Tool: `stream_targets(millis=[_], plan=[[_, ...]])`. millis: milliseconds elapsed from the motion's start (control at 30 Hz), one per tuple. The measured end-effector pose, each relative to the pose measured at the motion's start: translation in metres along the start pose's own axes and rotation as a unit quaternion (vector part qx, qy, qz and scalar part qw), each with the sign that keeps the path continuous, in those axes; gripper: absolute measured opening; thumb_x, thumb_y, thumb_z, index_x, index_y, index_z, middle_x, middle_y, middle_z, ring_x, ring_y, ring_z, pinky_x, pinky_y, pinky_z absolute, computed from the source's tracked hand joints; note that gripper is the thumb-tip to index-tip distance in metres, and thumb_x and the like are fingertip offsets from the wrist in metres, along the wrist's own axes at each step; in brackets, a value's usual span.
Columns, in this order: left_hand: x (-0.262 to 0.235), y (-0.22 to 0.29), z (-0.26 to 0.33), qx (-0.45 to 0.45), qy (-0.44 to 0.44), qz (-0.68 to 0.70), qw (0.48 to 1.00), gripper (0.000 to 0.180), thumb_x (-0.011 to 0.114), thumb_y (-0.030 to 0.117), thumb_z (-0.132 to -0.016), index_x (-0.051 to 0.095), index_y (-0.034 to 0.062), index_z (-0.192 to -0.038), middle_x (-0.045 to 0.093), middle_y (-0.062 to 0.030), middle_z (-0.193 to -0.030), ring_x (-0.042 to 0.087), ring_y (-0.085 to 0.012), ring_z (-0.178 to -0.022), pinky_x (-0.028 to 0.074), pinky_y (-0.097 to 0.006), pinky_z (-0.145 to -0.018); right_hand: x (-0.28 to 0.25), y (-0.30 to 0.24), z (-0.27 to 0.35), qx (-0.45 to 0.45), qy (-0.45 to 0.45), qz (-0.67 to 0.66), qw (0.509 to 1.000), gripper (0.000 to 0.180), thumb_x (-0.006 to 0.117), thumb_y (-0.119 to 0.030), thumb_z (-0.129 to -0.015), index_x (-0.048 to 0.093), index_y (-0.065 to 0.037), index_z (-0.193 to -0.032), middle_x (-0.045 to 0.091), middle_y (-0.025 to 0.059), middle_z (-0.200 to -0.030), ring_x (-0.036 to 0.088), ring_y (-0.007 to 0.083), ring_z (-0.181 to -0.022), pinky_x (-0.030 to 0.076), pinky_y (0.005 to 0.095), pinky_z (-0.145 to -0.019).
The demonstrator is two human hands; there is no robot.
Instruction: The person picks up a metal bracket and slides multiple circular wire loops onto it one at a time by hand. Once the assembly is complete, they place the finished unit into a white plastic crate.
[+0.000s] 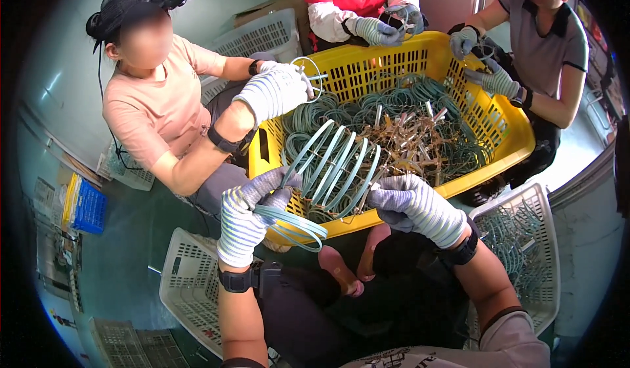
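Both my hands wear striped gloves with grey fingers. My left hand (256,212) is closed around several flat teal rings (292,222), gathered in a bundle that sticks out below its fingers. Between my hands a row of similar teal hoops (338,166) fans out, joined by thin brownish strips. At the right end of this row my right hand (417,209) is closed, thumb and fingers pinched on a thin piece there. The hoops hang over the near rim of a large yellow basket (436,46), which holds many tangled teal rings (407,86) and brown scraps (417,145).
Three people work around the basket: one at left (154,99) holding a ring, one in red at the far side (354,0), one at right (551,46). White crates stand at my left (174,282) and right (548,250), the right one holding rings. A blue crate (90,207) stands far left.
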State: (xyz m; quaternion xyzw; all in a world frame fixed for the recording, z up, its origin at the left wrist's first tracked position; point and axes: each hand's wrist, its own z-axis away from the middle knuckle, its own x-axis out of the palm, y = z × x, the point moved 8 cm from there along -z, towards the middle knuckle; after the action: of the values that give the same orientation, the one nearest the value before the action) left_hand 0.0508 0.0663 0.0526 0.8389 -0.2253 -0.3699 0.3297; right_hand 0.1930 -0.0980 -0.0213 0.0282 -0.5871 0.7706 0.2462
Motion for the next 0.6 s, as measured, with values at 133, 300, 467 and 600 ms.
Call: stream_targets(millis=[133, 300, 467, 600], plan=[[0.000, 0.005, -0.001, 0.001, 0.010, -0.009, 1.000, 0.030, 0.067, -0.001, -0.079, 0.066, 0.0049, -0.108, 0.072, -0.0060, -0.087, 0.065, -0.0080, -0.071, 0.052, -0.025, -0.065, 0.000, 0.001, -0.001, 0.001, -0.004, 0.001, 1.000, 0.028, 0.061, -0.035, -0.090, 0.056, -0.009, -0.079, 0.039, -0.0056, -0.055, 0.031, 0.0038, -0.043, 0.020, 0.0204, -0.041], [0.003, -0.004, 0.001, -0.090, 0.027, -0.006, 0.996, 0.021, 0.068, 0.000, -0.079, 0.069, 0.0046, -0.099, 0.071, -0.0029, -0.083, 0.063, -0.0058, -0.066, 0.050, -0.023, -0.060, 0.000, 0.002, -0.002, 0.007, -0.012, -0.006, 1.000, 0.028, 0.061, -0.035, -0.090, 0.056, -0.009, -0.079, 0.039, -0.0057, -0.054, 0.030, 0.0035, -0.043, 0.020, 0.0202, -0.040], [0.006, 0.008, -0.005, -0.045, 0.027, -0.032, 0.998, 0.021, 0.068, 0.001, -0.079, 0.070, 0.0062, -0.100, 0.072, -0.0025, -0.085, 0.061, -0.0052, -0.065, 0.049, -0.022, -0.060, -0.001, 0.000, -0.004, -0.003, -0.007, -0.008, 1.000, 0.031, 0.060, -0.035, -0.091, 0.052, -0.011, -0.073, 0.037, -0.0061, -0.054, 0.030, 0.0035, -0.043, 0.020, 0.0202, -0.041], [0.003, 0.001, -0.002, -0.039, 0.034, 0.034, 0.998, 0.024, 0.067, 0.008, -0.082, 0.068, 0.0065, -0.106, 0.072, -0.0040, -0.090, 0.058, -0.0037, -0.063, 0.047, -0.021, -0.059, -0.002, 0.003, -0.004, 0.007, -0.009, -0.009, 1.000, 0.033, 0.059, -0.035, -0.091, 0.050, -0.011, -0.071, 0.038, -0.0060, -0.054, 0.030, 0.0036, -0.043, 0.020, 0.0205, -0.041]])
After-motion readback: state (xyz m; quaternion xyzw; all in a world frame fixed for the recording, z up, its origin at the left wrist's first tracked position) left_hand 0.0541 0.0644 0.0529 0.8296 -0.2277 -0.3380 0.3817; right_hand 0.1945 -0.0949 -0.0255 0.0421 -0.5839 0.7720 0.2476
